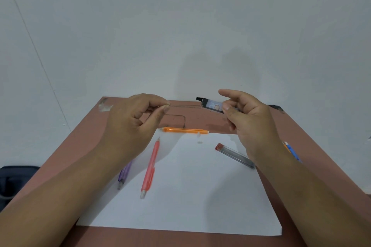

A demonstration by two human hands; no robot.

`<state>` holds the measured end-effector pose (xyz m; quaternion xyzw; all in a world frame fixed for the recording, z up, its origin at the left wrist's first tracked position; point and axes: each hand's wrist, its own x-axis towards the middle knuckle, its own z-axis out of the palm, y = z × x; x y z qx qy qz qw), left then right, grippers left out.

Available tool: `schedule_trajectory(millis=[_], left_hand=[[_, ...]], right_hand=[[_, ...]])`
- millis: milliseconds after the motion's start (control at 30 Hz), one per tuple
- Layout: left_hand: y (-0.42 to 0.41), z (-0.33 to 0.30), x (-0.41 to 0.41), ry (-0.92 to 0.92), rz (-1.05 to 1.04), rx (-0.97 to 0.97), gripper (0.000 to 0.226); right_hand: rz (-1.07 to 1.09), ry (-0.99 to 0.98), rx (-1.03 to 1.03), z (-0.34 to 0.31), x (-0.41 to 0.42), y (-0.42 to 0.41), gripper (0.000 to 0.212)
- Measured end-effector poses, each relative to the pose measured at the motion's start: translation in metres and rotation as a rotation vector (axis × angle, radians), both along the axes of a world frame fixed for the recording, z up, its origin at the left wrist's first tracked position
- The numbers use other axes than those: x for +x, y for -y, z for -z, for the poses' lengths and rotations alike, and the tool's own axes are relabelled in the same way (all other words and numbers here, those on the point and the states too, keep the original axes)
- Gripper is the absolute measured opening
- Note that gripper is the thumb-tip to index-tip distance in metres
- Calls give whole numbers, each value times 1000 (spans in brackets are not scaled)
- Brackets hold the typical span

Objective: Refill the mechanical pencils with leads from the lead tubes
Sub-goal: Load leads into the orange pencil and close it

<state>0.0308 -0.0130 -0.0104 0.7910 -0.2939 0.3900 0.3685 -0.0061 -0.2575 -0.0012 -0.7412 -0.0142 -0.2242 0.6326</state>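
White paper (180, 196) covers the desk (84, 138); below the fingers lies the orange pencil (185, 130), crosswise. Left hand (130, 124) pinches leads (184, 105) running level rightward into the lead tube (212, 104), which the right hand (247, 118) grips.

desk (200, 118): matt reddish-brown laminate
paper sheet (180, 196): white, matt, smooth
pink pencil (149, 168): translucent glossy plastic
lead tube (235, 155): clear plastic, red cap

Reddish-brown table (200, 118), white paper sheet (180, 196) lying on it; orange pencil (185, 130) along the sheet's far edge.
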Motion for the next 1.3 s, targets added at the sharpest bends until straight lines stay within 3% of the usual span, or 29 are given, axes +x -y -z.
schedule_trajectory(millis=[1300], left_hand=[[-1,-1,-1,-23,12,-5,8]], right_hand=[[2,-10,-12,0,0,1,37]])
